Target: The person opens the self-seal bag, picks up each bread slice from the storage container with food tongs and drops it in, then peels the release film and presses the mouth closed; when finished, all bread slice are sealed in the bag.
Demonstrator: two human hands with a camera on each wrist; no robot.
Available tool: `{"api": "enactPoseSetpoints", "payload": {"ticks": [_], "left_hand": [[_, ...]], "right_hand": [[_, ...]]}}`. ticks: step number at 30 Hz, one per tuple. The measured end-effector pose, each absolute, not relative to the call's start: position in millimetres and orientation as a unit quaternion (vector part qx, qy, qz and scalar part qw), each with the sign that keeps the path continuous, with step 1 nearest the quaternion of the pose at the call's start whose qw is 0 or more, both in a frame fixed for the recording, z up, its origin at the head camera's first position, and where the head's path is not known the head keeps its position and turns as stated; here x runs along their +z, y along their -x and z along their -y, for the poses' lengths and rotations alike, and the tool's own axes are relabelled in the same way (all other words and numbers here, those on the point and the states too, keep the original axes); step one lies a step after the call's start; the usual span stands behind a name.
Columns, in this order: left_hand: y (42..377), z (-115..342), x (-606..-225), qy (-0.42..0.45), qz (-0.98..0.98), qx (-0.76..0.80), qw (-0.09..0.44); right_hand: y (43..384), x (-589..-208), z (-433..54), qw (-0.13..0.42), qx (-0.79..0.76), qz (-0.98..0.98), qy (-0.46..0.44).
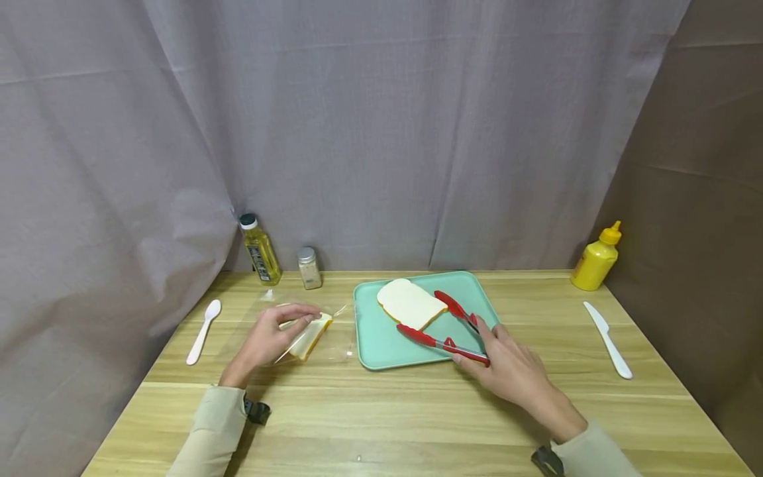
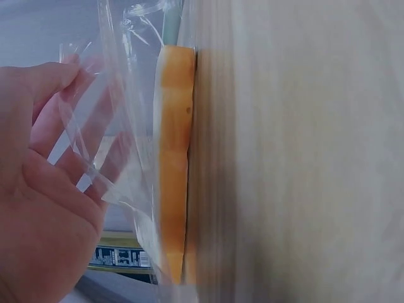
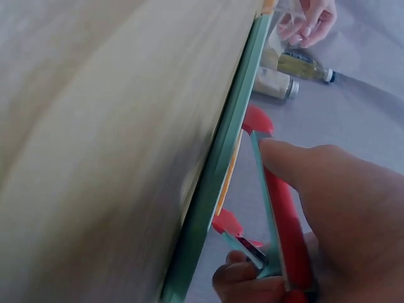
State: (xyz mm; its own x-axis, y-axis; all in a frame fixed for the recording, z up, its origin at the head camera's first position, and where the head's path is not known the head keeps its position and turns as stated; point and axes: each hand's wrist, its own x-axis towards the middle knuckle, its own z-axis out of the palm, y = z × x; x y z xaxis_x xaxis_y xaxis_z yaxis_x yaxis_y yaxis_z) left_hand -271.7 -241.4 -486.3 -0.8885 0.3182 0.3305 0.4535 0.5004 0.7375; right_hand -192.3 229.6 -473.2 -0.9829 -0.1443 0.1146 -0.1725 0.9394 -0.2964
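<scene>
My left hand point(image 1: 269, 336) pinches the transparent plastic bag point(image 2: 134, 120) between thumb and fingertips. A bread slice point(image 1: 311, 336) with an orange crust lies flat on the table, in or under that film; I cannot tell which. With my right hand point(image 1: 515, 364) I hold a pair of red tongs point(image 1: 422, 336), thumb on one arm and fingers on the other. Their spread tips lie on either side of a second bread slice point(image 1: 411, 302), which rests on the mint-green tray point(image 1: 374, 356). In the right wrist view, my thumb presses along one red tong arm.
A white spoon point(image 1: 204, 331) lies at the left, a white knife point(image 1: 608, 341) at the right. Along the back stand an oil bottle point(image 1: 261, 252), a small seasoning jar point(image 1: 309, 268) and a yellow squeeze bottle point(image 1: 596, 260). Grey curtain point(image 1: 381, 132) hangs behind the table.
</scene>
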Motion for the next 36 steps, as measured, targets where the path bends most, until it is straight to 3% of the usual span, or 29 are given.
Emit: {"api": "enactPoseSetpoints", "payload": {"ticks": [22,36], "left_hand": [[274,240,-486,0.242,0.859,-0.448,0.056],[274,240,-489,0.251,0.859,-0.443,0.059]], "right_hand": [[190,-460,-228,0.073,0.156,0.982,-0.08],[210,-454,-226,0.005,0.159,0.984,-0.074]]}}
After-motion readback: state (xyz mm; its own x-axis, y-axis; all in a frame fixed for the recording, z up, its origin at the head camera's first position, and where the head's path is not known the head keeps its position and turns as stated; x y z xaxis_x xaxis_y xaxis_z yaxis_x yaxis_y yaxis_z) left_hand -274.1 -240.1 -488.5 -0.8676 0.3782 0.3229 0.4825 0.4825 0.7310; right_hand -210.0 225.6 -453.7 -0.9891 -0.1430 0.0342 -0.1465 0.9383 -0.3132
